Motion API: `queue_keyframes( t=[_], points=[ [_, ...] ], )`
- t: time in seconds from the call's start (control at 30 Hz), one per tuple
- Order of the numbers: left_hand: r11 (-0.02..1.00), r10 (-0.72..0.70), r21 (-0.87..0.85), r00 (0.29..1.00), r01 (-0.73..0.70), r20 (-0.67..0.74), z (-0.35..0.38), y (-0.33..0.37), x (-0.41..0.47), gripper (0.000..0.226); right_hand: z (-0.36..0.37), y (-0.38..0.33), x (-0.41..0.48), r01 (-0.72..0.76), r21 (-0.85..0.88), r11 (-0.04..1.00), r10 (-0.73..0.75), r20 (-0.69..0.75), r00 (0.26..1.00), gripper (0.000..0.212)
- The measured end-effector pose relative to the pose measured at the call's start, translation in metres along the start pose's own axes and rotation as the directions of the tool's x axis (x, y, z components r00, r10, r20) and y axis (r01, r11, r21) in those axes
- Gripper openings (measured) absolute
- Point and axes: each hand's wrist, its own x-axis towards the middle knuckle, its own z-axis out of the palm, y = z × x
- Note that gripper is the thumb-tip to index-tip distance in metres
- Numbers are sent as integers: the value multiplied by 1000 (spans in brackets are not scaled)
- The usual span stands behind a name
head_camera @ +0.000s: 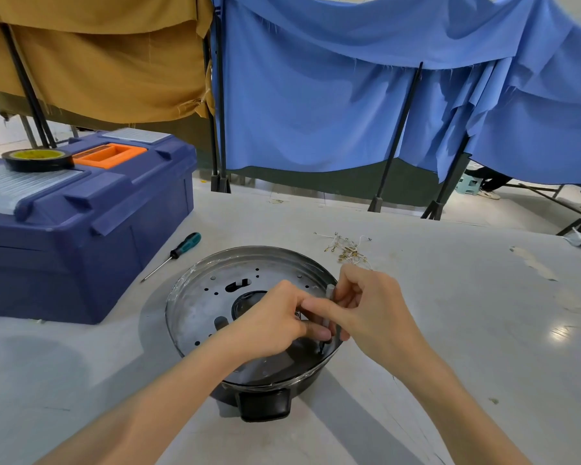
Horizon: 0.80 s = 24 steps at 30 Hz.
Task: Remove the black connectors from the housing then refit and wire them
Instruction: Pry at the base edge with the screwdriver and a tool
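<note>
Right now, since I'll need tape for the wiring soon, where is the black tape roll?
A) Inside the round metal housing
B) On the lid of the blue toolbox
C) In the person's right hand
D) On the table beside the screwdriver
B: the tape roll sits on the lid of the blue toolbox, well away from the screwdriver lying on the table.

Readable text: none that I can make out on my feed.
Tape roll (37,160): yellow core, any print too blurred for me.
Toolbox (81,236), far left edge of the desk (450,297): strip beside its orange handle (114,155), too small to read.
Housing (202,297): no lettering I can read on its plate.
</note>
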Motion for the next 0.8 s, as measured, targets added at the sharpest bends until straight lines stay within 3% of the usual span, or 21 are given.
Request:
queue_keyframes(
  t=[0.13, 0.4, 0.57, 0.8],
  points=[
    [999, -34, -18, 999, 34, 4, -2, -2, 0, 8, -7, -2, 1, 49, 44, 998, -54, 119, 991, 9],
    [1000, -3, -24, 1000, 3, 6, 1, 2, -1, 8, 2, -2, 0, 15, 59, 998, -15, 0, 1000, 26],
    [999, -31, -30, 999, 31, 11, -2, 0, -1, 16, -5, -3, 1, 70, 80, 994, -80, 136, 988, 7],
    [998, -43, 38, 999, 42, 23, 3, 2, 0, 13, -4, 0, -3, -27, 68, 997, 27, -4, 1000, 16]
  ],
)
